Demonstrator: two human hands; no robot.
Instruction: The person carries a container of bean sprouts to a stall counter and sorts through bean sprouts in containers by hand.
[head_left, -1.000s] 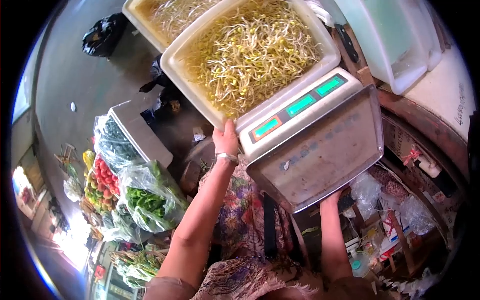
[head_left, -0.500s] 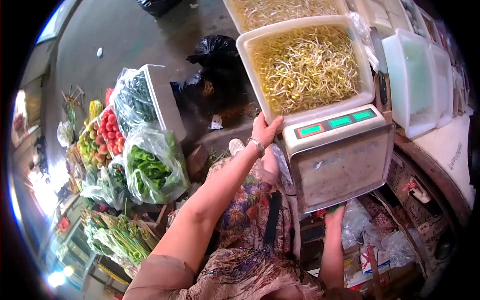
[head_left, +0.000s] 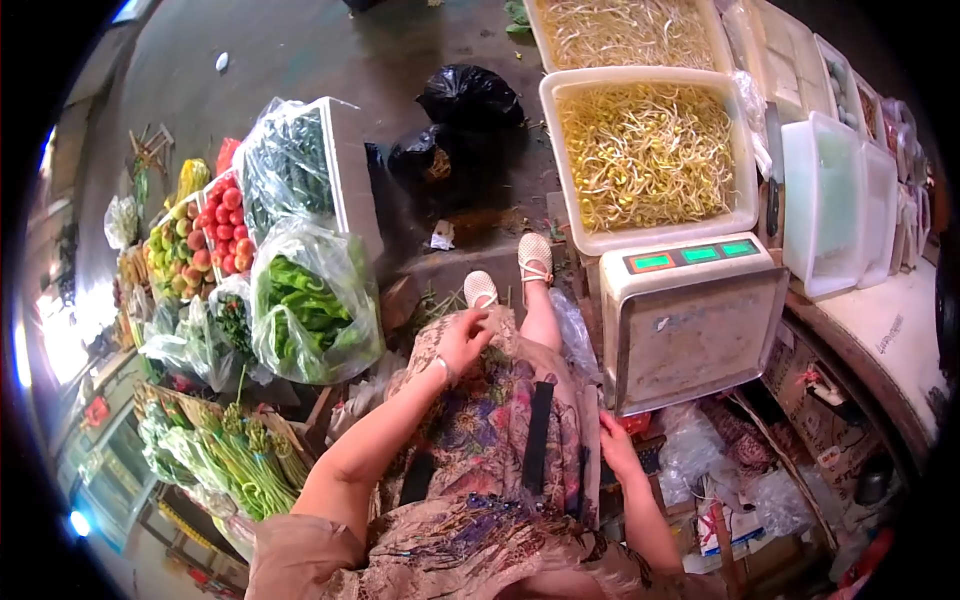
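My left hand point(head_left: 466, 344) hovers over my patterned dress point(head_left: 470, 410), fingers loosely bent, with nothing visible in it. Below the near edge of the scale point(head_left: 690, 335), my right hand point(head_left: 617, 447) is by a narrow upright edge point(head_left: 591, 455) beside my lap. Its fingertips are partly hidden, so I cannot tell whether it grips anything. The scale has a worn metal pan and lit green and orange displays. Just behind it stands a white tub point(head_left: 570, 215) with yellow-headed bean sprouts point(head_left: 650, 155).
More sprouts point(head_left: 630, 35) fill a tub farther back. Pale plastic bins point(head_left: 820, 200) stand at right. Leafy greens point(head_left: 300, 310) in a clear bag, tomatoes point(head_left: 225, 225) and a foam box point(head_left: 345, 180) are at left. Black bags point(head_left: 470, 95) lie on the floor. Clear plastic bags point(head_left: 690, 450) sit below the scale.
My left hand has let go of the sprout tub's rim and drawn back over my lap. My right hand has moved left, out from under the scale pan. The view has shifted.
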